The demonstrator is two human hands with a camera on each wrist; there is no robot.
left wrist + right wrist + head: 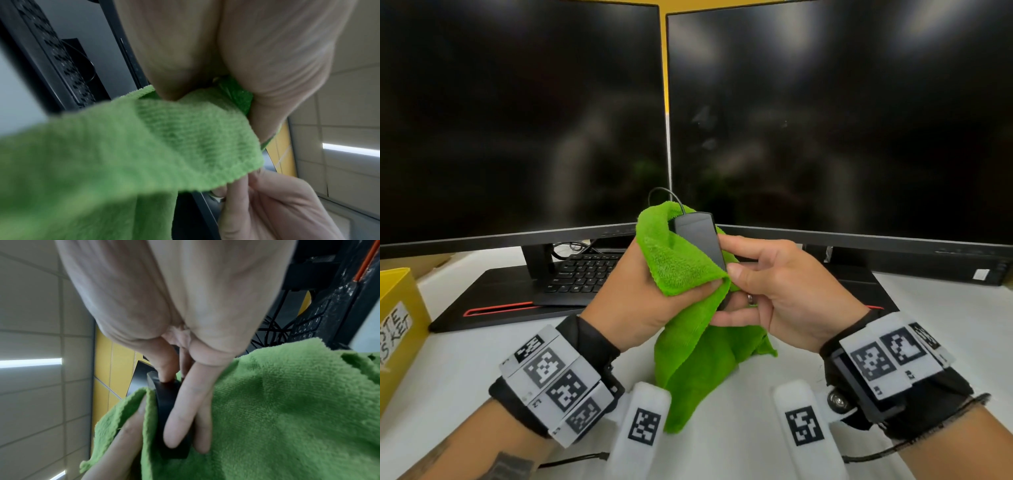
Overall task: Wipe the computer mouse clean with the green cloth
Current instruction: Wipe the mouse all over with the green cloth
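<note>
A flat black wired mouse [700, 240] is held up above the desk, its cable looping off its far end. My right hand [763, 287] grips it by its edges, thumb on one side and fingers on the other; the right wrist view shows those fingers [185, 410] lying along the mouse [170, 418]. My left hand [650, 298] holds the green cloth [678, 267] bunched over its fingers and presses it against the mouse's left side. The rest of the cloth [688, 370] hangs down toward the desk. In the left wrist view the cloth [144, 154] fills most of the frame.
Two dark monitors [517, 120] stand side by side right behind my hands. A black keyboard [582, 274] lies on a black desk mat [493, 298] under the left monitor. A yellow box [397, 325] sits at the left edge of the white desk [945, 342].
</note>
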